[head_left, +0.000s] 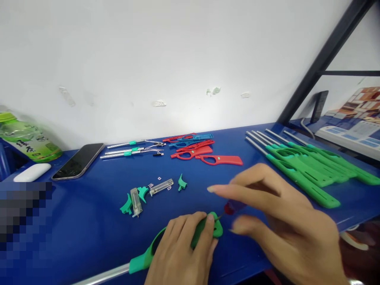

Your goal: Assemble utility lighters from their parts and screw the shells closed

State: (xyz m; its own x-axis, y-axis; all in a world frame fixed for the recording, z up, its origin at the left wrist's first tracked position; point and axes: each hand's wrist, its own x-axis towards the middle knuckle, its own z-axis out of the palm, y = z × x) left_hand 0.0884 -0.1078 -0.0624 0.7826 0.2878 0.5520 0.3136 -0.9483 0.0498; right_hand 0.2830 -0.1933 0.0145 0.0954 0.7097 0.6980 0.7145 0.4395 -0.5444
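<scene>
Holding one green lighter [198, 234]: left hand [184, 250]; nearby, three triggers [182, 183].

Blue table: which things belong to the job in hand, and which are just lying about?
Likely job things:
green lighter under left hand
screwdriver
other green lighters
teal triggers
clear cartridges
metal rods
red shells
blue shells

Likely lying about:
phone
white rounded object
bottle

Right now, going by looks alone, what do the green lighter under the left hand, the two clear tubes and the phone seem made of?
Lighter: its handle looks like satin plastic, evenly coloured; its rod like metal, silvery with bright streaks.
Clear tubes: probably hard plastic, see-through with glints, though glass is possible.
Phone: glossy dark front, likely glass, given its smooth sheen.
</scene>
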